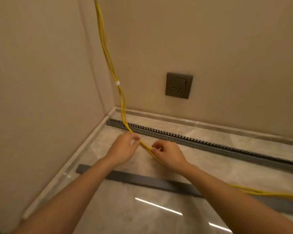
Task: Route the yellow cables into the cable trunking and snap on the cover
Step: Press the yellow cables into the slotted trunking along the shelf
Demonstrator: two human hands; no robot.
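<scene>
A bundle of yellow cables (108,59) hangs down the wall corner, bound by a white tie (117,83), crosses the left end of the trunking and runs off to the lower right. The grey slotted cable trunking (193,142) lies open on the floor along the far wall. Its flat grey cover (142,180) lies loose on the floor nearer me, partly hidden by my forearms. My left hand (123,149) pinches the cables between thumb and fingertips just in front of the trunking. My right hand (169,154) grips the same bundle a little further along.
A dark wall socket (179,85) sits on the far wall above the trunking. A pale skirting edge (85,146) runs along the left wall. The floor is glossy marble tile with light reflections.
</scene>
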